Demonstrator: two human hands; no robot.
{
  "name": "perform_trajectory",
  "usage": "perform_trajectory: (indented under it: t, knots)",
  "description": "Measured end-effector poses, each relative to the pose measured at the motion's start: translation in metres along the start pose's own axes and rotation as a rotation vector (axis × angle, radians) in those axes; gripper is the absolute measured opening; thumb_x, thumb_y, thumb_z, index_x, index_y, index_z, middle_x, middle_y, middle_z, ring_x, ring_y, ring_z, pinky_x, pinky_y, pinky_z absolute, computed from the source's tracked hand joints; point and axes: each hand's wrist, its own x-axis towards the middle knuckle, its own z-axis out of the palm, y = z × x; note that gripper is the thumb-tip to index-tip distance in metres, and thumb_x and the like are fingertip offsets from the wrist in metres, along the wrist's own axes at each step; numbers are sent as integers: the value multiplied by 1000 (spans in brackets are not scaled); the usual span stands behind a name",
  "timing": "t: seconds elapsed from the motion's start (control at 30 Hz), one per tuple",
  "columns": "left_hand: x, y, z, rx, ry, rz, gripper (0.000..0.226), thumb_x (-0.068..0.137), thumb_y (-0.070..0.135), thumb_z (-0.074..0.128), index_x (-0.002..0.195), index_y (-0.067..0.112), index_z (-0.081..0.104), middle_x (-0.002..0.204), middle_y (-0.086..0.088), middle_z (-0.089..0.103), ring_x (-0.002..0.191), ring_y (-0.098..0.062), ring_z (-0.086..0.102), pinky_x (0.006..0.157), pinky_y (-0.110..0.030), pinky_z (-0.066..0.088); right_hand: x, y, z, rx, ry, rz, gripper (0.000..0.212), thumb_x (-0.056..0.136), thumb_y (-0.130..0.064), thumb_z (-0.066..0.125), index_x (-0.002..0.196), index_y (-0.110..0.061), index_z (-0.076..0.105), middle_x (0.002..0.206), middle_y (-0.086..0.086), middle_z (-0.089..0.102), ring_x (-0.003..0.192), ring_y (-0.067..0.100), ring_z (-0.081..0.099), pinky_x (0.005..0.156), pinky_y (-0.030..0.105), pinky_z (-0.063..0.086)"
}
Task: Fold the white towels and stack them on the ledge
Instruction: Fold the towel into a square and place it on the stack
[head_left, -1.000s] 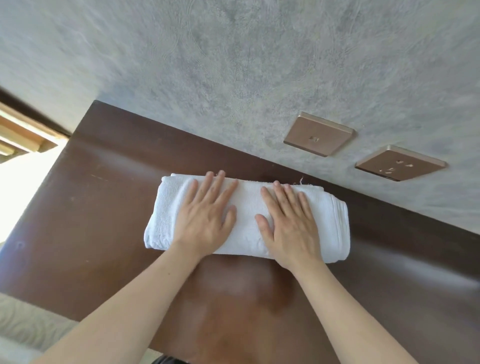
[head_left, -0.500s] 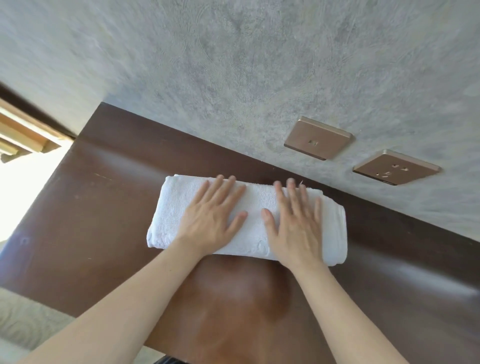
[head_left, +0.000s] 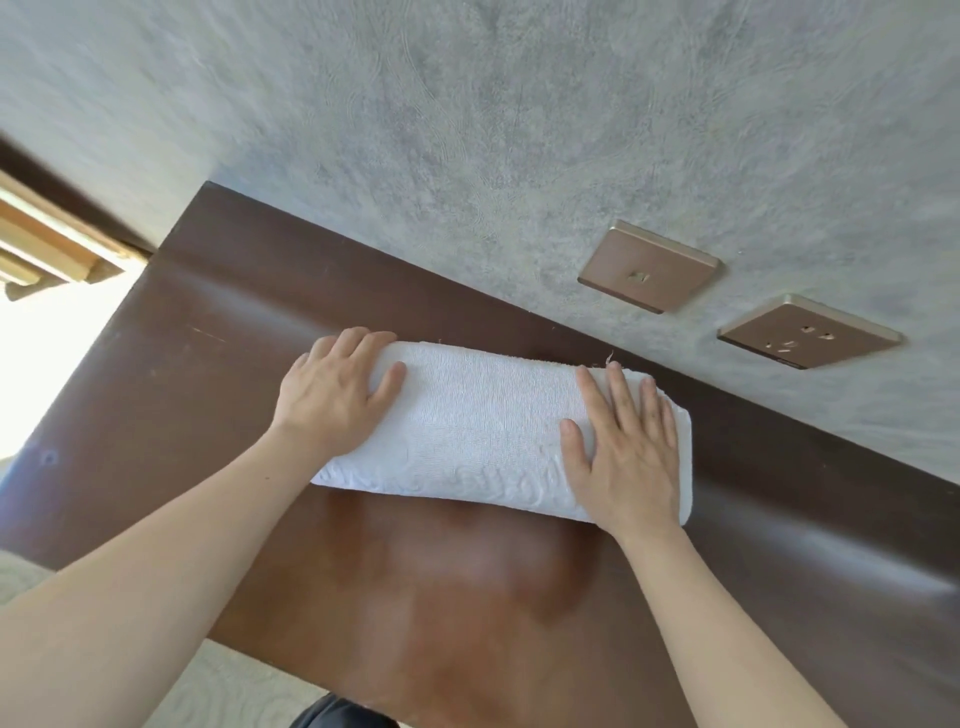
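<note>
A folded white towel (head_left: 483, 426) lies lengthwise on the dark brown wooden ledge (head_left: 208, 395), close to the wall. My left hand (head_left: 337, 389) covers the towel's left end, fingers curled over its far corner and thumb on top. My right hand (head_left: 626, 447) lies flat on the towel's right part with fingers spread, pointing toward the wall. Only this one towel is in view.
A grey textured wall (head_left: 467, 156) rises right behind the ledge, carrying two bronze socket plates (head_left: 647, 273) (head_left: 808, 330). A wooden window frame (head_left: 47, 244) and bright light sit at the left. Pale patterned floor (head_left: 228, 691) shows below the ledge's front edge.
Both hands slid apart from the towel's middle toward its ends: the left to the left end, the right to the right part. The towel lies flatter and smoother.
</note>
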Motion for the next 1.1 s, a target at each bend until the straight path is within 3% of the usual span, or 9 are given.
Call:
perform_trajectory:
  t: [0.1, 0.17, 0.23, 0.33, 0.57, 0.73, 1.1]
  knots:
    - [1, 3, 1, -27, -10, -17, 51, 99, 56, 29, 143, 34, 45, 140, 7, 48, 121, -28, 47, 98, -43, 43, -3, 13, -1, 56, -12, 153, 61, 101, -54, 23, 158, -34, 25, 164, 5, 30, 147, 39, 31, 112, 53, 37]
    - [1, 4, 2, -62, -24, -47, 49, 101, 55, 29, 143, 36, 43, 140, 8, 46, 118, -28, 46, 91, -42, 45, -3, 15, -2, 131, -10, 246, 61, 100, -53, 28, 158, -33, 23, 164, 5, 28, 131, 43, 48, 98, 50, 49]
    - [2, 3, 4, -83, -34, -67, 47, 101, 54, 28, 142, 37, 43, 139, 10, 45, 117, -28, 45, 86, -40, 46, -2, 11, -2, 111, -19, 281, 64, 99, -52, 28, 158, -30, 24, 164, 8, 28, 114, 44, 58, 90, 47, 50]
    - [6, 3, 5, -99, -23, -66, 46, 101, 53, 26, 141, 38, 45, 136, 9, 46, 115, -28, 46, 82, -41, 47, 0, 4, -3, 79, -24, 307, 64, 99, -51, 25, 158, -28, 25, 163, 10, 29, 106, 45, 59, 86, 46, 50]
    - [11, -2, 6, -175, -29, -50, 50, 102, 54, 23, 145, 37, 41, 133, 10, 45, 118, -24, 44, 87, -44, 48, 1, 3, 0, 102, -20, 346, 60, 100, -51, 19, 158, -33, 22, 165, 5, 25, 114, 41, 55, 94, 47, 46]
    - [21, -8, 0, -238, -59, -3, 44, 102, 52, 22, 120, 32, 57, 114, 8, 48, 112, -22, 49, 88, -44, 48, 7, -8, -5, 149, -29, 438, 59, 97, -53, 22, 155, -38, 21, 166, 1, 22, 119, 41, 51, 99, 47, 42]
    - [54, -68, -28, -157, -63, 83, 44, 102, 52, 23, 119, 28, 56, 113, 7, 47, 108, -19, 47, 76, -38, 44, 13, -87, 1, 193, -1, 573, 58, 100, -55, 26, 155, -38, 22, 165, -3, 21, 124, 38, 47, 101, 49, 40]
